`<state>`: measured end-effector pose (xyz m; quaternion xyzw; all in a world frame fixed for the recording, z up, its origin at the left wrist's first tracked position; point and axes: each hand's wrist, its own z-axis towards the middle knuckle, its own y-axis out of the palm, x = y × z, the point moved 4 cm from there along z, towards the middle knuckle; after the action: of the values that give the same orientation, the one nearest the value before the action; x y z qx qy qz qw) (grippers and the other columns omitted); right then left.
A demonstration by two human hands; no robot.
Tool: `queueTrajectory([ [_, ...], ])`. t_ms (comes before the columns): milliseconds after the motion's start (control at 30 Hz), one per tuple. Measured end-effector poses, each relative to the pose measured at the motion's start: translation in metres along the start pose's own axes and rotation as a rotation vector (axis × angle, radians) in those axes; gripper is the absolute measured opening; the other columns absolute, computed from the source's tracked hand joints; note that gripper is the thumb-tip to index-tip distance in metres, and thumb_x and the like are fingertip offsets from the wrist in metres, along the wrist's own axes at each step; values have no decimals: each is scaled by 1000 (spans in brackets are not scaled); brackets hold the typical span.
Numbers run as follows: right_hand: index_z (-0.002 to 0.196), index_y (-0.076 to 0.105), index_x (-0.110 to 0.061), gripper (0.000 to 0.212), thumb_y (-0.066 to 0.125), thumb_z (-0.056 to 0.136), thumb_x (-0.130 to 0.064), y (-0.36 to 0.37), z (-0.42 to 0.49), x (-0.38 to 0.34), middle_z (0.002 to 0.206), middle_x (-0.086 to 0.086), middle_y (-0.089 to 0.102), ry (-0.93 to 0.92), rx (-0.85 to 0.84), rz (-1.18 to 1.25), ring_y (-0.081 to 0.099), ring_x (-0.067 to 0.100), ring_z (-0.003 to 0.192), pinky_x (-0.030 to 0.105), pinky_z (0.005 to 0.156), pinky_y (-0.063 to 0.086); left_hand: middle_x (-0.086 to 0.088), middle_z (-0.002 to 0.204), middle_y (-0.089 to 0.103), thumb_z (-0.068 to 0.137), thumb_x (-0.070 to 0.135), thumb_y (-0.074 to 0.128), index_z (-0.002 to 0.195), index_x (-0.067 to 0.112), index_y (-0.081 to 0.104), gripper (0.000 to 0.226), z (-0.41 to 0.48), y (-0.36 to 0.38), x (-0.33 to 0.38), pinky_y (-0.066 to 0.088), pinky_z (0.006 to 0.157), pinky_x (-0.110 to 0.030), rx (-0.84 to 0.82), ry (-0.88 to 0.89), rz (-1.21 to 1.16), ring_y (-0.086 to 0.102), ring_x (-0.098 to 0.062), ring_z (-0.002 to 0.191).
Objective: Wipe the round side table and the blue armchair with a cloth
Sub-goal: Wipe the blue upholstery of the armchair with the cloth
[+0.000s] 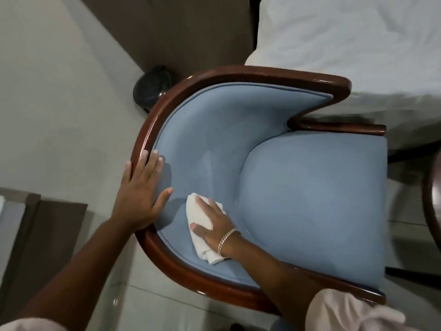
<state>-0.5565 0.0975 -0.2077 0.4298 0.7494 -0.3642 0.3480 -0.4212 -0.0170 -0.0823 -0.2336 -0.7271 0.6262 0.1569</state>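
Observation:
The blue armchair (pixel 298 187) fills the middle of the view, with a curved dark wood rim and blue upholstery. My right hand (pixel 212 223), a bracelet on its wrist, presses a folded white cloth (pixel 202 242) flat against the inner backrest near the seat cushion. My left hand (pixel 140 189) lies flat with fingers spread over the wooden rim and the padded back at the chair's left side. A dark curved edge at the far right, perhaps the round side table (pixel 432 199), is mostly cut off.
A bed with white linen (pixel 346 44) stands beyond the chair. A dark round object (pixel 150 89) sits on the pale floor behind the chair's back. Brown furniture (pixel 43 235) is at the lower left, and a dark wall panel (pixel 179 27) at the top.

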Motion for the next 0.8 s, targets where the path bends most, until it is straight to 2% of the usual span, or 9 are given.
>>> queueTrajectory([
  [67, 151, 24, -43, 69, 49, 88, -52, -2, 5, -14, 166, -2, 17, -134, 145, 64, 14, 21, 152, 37, 124, 11, -10, 170, 12, 95, 65, 15, 159, 10, 20, 85, 31, -6, -10, 10, 126, -57, -15, 78, 15, 3, -27, 158],
  [133, 141, 46, -38, 57, 49, 85, -45, -8, 15, -4, 159, 5, 36, -127, 259, 211, 28, 22, 148, 40, 121, 24, -9, 171, 11, 95, 63, 21, 160, 11, 17, 84, 58, -9, -21, 12, 125, -58, -28, 129, 33, 1, -26, 158],
  [233, 145, 38, -38, 54, 56, 95, -33, -15, 24, 52, 157, -2, 37, 211, 158, 391, 34, 17, 145, 30, 115, 31, -10, 171, 10, 94, 65, 27, 160, 10, 17, 87, 75, -12, -26, 10, 126, -56, -16, 186, 38, -1, -26, 158],
  [300, 147, 38, -30, 57, 57, 94, -33, -12, 18, 60, 156, 3, 39, 263, 188, 347, 39, 23, 143, 34, 116, 34, -12, 170, 11, 93, 65, 31, 160, 8, 17, 89, 76, -12, -27, 11, 126, -56, 6, 194, 13, 1, -27, 158],
  [400, 151, 30, -36, 67, 53, 90, -49, 4, 32, -2, 160, 2, 30, 39, 412, 260, 29, 20, 148, 38, 122, 24, -14, 170, 11, 93, 66, 30, 159, 5, 17, 90, 76, -15, -27, 16, 124, -60, 13, 197, -42, 6, -30, 158],
  [500, 149, 10, -52, 68, 37, 89, -66, -13, 89, -51, 166, -10, 15, 73, 660, 272, 13, 13, 152, 35, 121, 15, -14, 170, 10, 95, 67, 22, 159, 6, 15, 89, 75, -11, -31, 15, 125, -59, 48, 233, -82, 6, -30, 158],
  [600, 152, 29, -28, 64, 52, 95, -46, -58, 130, -31, 162, 0, 27, 47, 924, 382, 22, 19, 151, 31, 122, 18, -14, 171, 8, 94, 70, 21, 160, 7, 11, 91, 77, -5, -34, 10, 126, -55, 57, 254, -77, 3, -28, 158],
  [667, 151, 33, -16, 61, 56, 97, -31, -63, 139, 2, 158, 6, 34, 92, 902, 412, 26, 22, 149, 32, 123, 20, -15, 171, 8, 93, 70, 24, 160, 6, 12, 93, 78, -4, -32, 7, 127, -53, 49, 256, -15, 3, -29, 158],
  [800, 152, 31, -19, 62, 55, 97, -31, -21, 110, 13, 157, 5, 35, 250, 757, 504, 32, 21, 146, 21, 117, 19, -15, 170, 8, 91, 70, 30, 159, 5, 14, 96, 77, -12, -27, 11, 126, -57, 1, 251, 3, 4, -32, 157],
])
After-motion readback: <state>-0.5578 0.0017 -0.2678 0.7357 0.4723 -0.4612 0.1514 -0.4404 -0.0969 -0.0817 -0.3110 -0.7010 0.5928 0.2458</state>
